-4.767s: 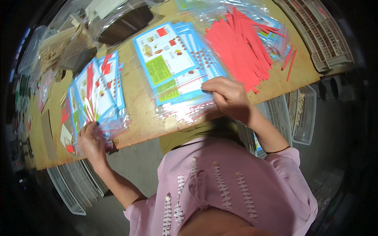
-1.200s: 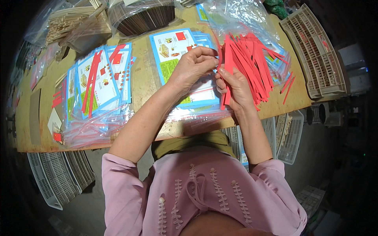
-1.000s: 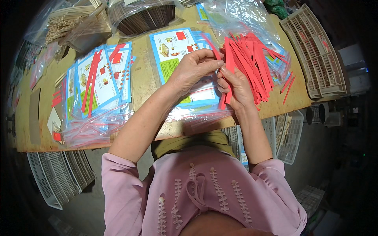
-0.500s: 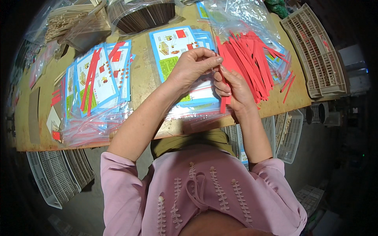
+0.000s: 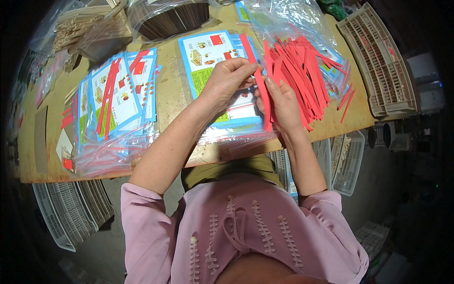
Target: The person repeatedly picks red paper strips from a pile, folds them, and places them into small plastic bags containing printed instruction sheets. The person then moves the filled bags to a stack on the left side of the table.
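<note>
Over the middle of the table, my left hand (image 5: 231,79) is closed in a pinch on a red paper strip (image 5: 248,47) that slants up and away from the fingertips. Close beside it, my right hand (image 5: 284,102) grips more red strips (image 5: 263,97) between thumb and fingers, their ends hanging below the hand. Exactly how many strips each hand has cannot be told. Beneath the hands lies a stack of blue-edged printed sheets (image 5: 197,53) in clear plastic bags (image 5: 246,137). A loose heap of red strips (image 5: 302,80) spreads just right of my right hand.
On the left, more printed sheets (image 5: 120,94) carry two red strips. At the back stand a bag of wooden sticks (image 5: 80,28) and a bundle of dark thin pieces (image 5: 172,21). A plastic crate (image 5: 378,61) borders the table's right; other crates (image 5: 71,213) sit below its front edge.
A red strip now sticks out beyond my left fingertips, apart from those in my right hand. My right hand has shifted slightly, and the strips in it have tilted.
</note>
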`<state>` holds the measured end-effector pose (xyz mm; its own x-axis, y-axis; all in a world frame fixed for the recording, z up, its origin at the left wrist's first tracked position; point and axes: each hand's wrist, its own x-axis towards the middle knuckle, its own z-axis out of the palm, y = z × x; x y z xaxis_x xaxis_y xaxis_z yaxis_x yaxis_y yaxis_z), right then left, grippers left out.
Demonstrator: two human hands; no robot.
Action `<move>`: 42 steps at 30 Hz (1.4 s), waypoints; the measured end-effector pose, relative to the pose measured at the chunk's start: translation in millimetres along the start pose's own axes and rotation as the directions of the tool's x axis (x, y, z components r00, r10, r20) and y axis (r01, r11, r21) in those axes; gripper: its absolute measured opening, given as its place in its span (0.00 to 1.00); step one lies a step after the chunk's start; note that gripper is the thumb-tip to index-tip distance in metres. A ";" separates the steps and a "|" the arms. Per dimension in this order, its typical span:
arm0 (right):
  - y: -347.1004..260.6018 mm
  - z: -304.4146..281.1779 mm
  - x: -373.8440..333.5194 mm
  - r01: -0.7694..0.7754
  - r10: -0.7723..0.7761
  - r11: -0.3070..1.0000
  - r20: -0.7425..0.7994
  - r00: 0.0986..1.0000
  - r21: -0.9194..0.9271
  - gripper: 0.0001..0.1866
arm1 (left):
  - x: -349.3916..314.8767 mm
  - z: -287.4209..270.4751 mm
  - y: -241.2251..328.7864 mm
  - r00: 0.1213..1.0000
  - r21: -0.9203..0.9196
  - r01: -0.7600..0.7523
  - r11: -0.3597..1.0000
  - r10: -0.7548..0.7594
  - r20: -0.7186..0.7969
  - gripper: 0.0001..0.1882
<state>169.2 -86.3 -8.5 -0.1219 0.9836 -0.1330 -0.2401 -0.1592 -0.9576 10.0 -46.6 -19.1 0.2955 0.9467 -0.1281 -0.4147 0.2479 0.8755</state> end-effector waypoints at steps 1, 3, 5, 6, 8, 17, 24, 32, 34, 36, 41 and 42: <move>1.7 1.0 0.2 0.063 -0.062 0.996 0.018 0.998 -0.066 0.13 | 0.7 -1.2 -1.1 1.000 -0.003 0.000 1.000 0.000 0.000 0.08; 6.1 1.0 0.9 0.189 -0.179 0.962 0.066 0.982 -0.195 0.14 | 1.7 -2.8 -2.4 1.000 -0.010 0.001 1.000 -0.001 -0.001 0.07; 5.2 -6.0 -0.6 0.123 -0.094 0.953 0.116 0.989 -0.276 0.15 | 1.4 0.2 -3.2 1.000 -0.061 -0.009 0.998 0.009 0.001 0.06; 6.4 -4.6 -0.8 0.137 -0.107 0.944 0.114 0.988 -0.300 0.15 | 1.3 1.1 -3.4 1.000 -0.086 -0.013 0.996 0.013 0.000 0.06; 6.8 -2.1 -0.7 0.142 -0.115 0.941 0.103 0.988 -0.307 0.15 | 3.0 -4.1 -5.5 0.998 -0.148 0.016 0.989 -0.007 0.061 0.05; 5.8 -13.1 4.0 0.022 -0.002 0.982 0.106 0.994 -0.188 0.15 | 2.2 -4.7 -2.3 0.982 -0.210 0.108 0.972 -0.071 0.176 0.03; 8.8 -9.7 1.6 0.026 -0.001 0.960 0.089 0.996 -0.280 0.16 | -1.2 -0.8 -4.0 0.991 -0.018 0.082 0.996 -0.080 0.110 0.05; 5.6 -8.3 1.7 0.005 0.037 0.965 0.156 0.987 -0.261 0.18 | 3.7 -6.2 -4.9 0.999 -0.162 0.035 0.986 -0.032 0.019 0.04; 4.2 -7.9 1.1 -0.005 0.052 0.961 0.163 0.985 -0.276 0.18 | 3.0 -3.8 -2.3 0.999 -0.190 0.038 0.981 -0.037 0.007 0.04; 1.4 -7.0 -0.1 -0.036 0.086 0.956 0.161 0.983 -0.293 0.18 | 3.0 -2.3 -1.3 0.999 -0.203 0.036 0.978 -0.035 0.009 0.04; -4.0 -8.0 -3.9 -0.050 0.131 0.944 0.232 0.964 -0.327 0.17 | 5.8 -10.2 -1.2 0.999 -0.180 0.027 0.983 -0.023 0.024 0.03; -1.9 -9.7 -3.6 -0.052 0.130 0.951 0.244 0.961 -0.306 0.17 | 6.2 -10.7 -0.8 0.999 -0.182 0.031 0.983 -0.027 0.022 0.03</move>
<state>179.5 -88.7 -8.7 -0.3833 0.9038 -0.1904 0.0723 -0.1762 -0.9817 3.0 -38.8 -25.6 0.3258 0.9348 -0.1417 -0.5550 0.3104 0.7717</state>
